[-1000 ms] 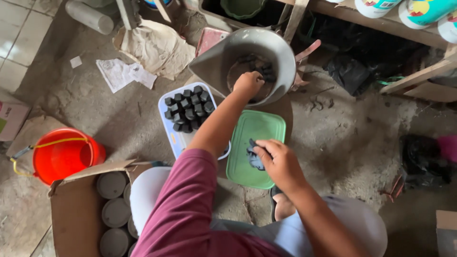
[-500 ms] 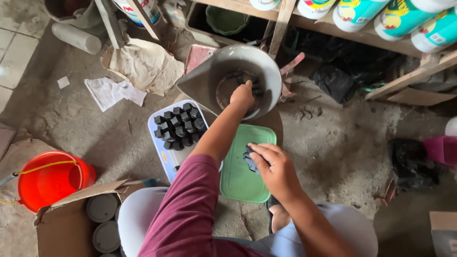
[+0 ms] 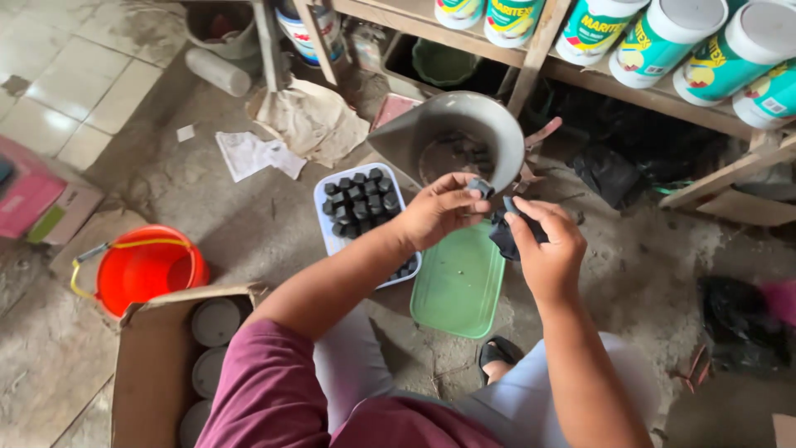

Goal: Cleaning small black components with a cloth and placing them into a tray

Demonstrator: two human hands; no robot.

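Above green plastic lid [image 3: 458, 286], left hand [image 3: 439, 209] pinching small dark cap [image 3: 479, 187], right hand [image 3: 543, 242] clutching black rag [image 3: 503, 236].

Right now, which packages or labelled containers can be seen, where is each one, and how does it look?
Labelled tubs: on their sides on the wooden shelf, top right; round, teal and yellow labels, white lids.
Cardboard box: bottom left, by the red bucket; brown, open, round grey lids inside.
Pink carton: left edge; flat, pink with a green patch.
Labelled can: top centre under the shelf; round, partly hidden.
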